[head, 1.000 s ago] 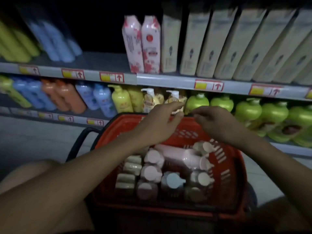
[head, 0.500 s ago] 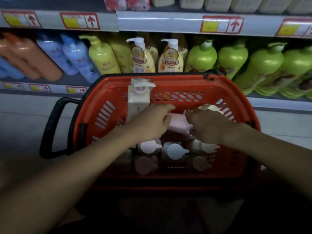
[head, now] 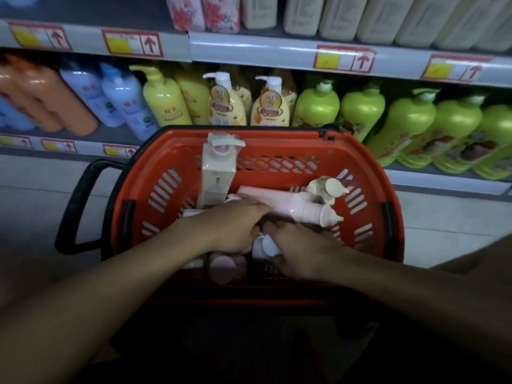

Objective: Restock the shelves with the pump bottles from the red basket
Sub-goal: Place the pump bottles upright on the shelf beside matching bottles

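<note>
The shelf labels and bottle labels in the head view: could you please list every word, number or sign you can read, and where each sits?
Upward red arrow: on each red-framed price tag along the shelf edges; its figures are too blurred to read.
Round gold label on the honey-yellow pump bottle: characters too small to read.
Red and green print on the pale blue bottle: blurred, unreadable.
Cream pump bottle standing in the red basket: print illegible.

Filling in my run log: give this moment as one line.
stage: picking from basket | left hand: among bottles, grip unclear | right hand: curled on white pump top | red basket: bottles remain | shelf: nothing placed yet
</note>
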The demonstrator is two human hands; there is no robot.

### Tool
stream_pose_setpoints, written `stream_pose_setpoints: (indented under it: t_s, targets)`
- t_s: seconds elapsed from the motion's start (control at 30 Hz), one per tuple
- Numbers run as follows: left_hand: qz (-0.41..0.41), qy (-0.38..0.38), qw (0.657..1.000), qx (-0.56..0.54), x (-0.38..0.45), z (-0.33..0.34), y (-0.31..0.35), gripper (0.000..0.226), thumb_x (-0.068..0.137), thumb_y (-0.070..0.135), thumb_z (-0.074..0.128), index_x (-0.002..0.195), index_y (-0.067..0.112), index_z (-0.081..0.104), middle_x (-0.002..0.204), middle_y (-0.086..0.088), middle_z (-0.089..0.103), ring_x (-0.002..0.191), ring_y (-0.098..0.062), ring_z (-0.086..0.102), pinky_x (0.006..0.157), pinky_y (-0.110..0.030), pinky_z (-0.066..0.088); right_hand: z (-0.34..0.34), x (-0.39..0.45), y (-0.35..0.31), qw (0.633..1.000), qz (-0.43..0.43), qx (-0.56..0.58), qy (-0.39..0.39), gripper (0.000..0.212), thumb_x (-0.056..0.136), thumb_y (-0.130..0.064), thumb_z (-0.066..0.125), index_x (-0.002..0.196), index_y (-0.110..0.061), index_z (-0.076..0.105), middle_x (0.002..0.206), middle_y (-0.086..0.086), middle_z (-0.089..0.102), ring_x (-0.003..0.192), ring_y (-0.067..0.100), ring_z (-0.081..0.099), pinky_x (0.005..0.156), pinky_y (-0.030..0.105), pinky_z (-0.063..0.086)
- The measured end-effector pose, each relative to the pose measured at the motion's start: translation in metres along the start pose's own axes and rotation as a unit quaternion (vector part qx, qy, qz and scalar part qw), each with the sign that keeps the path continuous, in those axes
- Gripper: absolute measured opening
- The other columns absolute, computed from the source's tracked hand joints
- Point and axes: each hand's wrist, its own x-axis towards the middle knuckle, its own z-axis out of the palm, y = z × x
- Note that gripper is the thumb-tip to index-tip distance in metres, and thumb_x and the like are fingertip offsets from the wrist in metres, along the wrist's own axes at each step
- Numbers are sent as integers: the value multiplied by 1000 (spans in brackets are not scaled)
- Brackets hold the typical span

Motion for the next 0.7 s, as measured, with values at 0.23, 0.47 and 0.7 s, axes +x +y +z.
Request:
stream_pose_setpoints:
  t_s: [0.23, 0.47, 0.7]
  targets:
    - [0, 107, 993, -47, -22, -15, -3, 47, 94, 27, 62, 140, 18, 52, 134, -1, 60, 124, -21, 56, 99, -40, 46, -82, -2, 8, 968, 141, 105, 181, 45, 75, -55, 71, 73, -11, 69, 65, 2, 72, 62, 16, 70, 57, 34, 55]
    - [39, 159, 968, -189, -11, 3, 15, 93, 76, 50, 80, 151, 34, 27, 142, 13, 53, 126, -9, 55, 99, -41, 52, -130, -8, -2, 911, 163, 201, 320, 59, 77, -44, 78, 33, -15, 50, 30, -8, 51, 27, 4, 49, 33, 6, 29]
    - [-20, 201, 912, -357, 13, 4, 20, 97, 54, 36, 95, 136, 34, 42, 125, 18, 63, 115, 0, 61, 95, -41, 56, -145, -3, -19, 928, 126, 149, 317, 48, 77, -45, 80, 54, -5, 66, 40, 5, 60, 40, 14, 60, 39, 23, 40]
